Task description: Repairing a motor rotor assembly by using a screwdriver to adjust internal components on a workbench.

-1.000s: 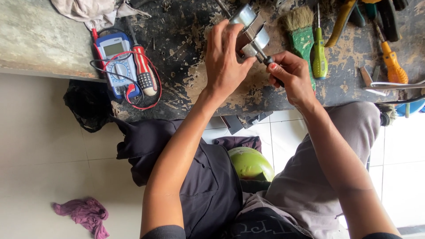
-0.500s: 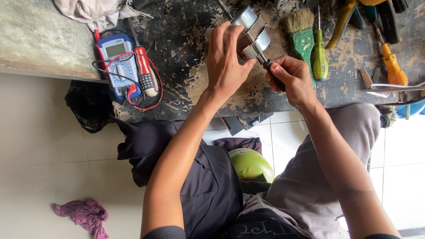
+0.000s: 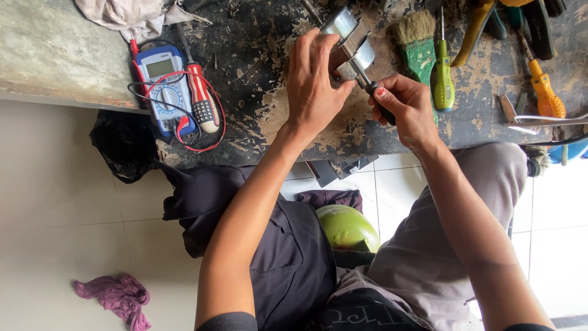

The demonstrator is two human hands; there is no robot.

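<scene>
On the desk (image 3: 257, 122), the metal part (image 3: 349, 43) sits at twelve o'clock, with the left hand (image 3: 315, 89) around it and the right hand (image 3: 407, 107) just at its four o'clock, holding a screwdriver (image 3: 367, 83) against it. The multimeter (image 3: 168, 89) lies at nine o'clock of the hands; the brush (image 3: 419, 46) and a second screwdriver (image 3: 442, 79) lie at three o'clock. A rag (image 3: 116, 297) lies on the floor at seven o'clock.

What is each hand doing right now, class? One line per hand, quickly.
Left hand: closed on the shiny metal part.
Right hand: closed on the screwdriver, its tip at the part.
</scene>
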